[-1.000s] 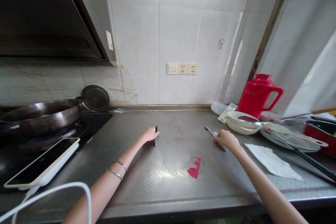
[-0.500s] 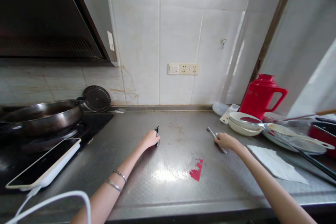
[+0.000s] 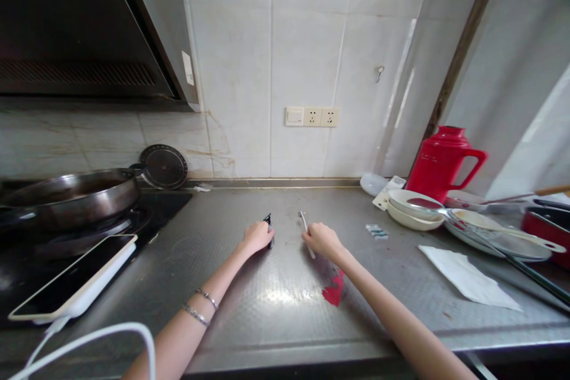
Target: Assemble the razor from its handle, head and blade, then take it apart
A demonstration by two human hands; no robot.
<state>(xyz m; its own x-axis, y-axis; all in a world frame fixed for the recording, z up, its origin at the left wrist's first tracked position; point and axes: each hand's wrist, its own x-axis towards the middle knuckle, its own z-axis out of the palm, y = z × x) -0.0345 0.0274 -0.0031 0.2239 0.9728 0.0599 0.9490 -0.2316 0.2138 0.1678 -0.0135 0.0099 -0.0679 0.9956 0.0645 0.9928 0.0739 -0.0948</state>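
My left hand [image 3: 258, 237] is closed around a small black-and-silver object [image 3: 269, 223], held upright on the metal counter; its kind is too small to tell. To its right, my right hand [image 3: 324, 240] grips a slim white stick with a dark tip [image 3: 304, 221]. The stick points away from me, tilted slightly left, and its middle is hidden by the fingers. A torn piece of red paper [image 3: 333, 292] lies on the counter, nearer to me and partly beside my right forearm. Farther right is a small pale, dark-patterned packet [image 3: 376, 231].
A pan [image 3: 75, 196] sits on the stove at left, near a phone [image 3: 73, 279] with a white cable [image 3: 107, 329]. Stacked bowls [image 3: 416, 214], a red thermos [image 3: 440, 166] and a white napkin [image 3: 467, 279] occupy the right side. The counter's front edge [image 3: 285, 356] runs below my arms.
My right hand has moved left with the white stick, close to my left hand. The patterned packet now shows where that hand was. My left hand has barely shifted.
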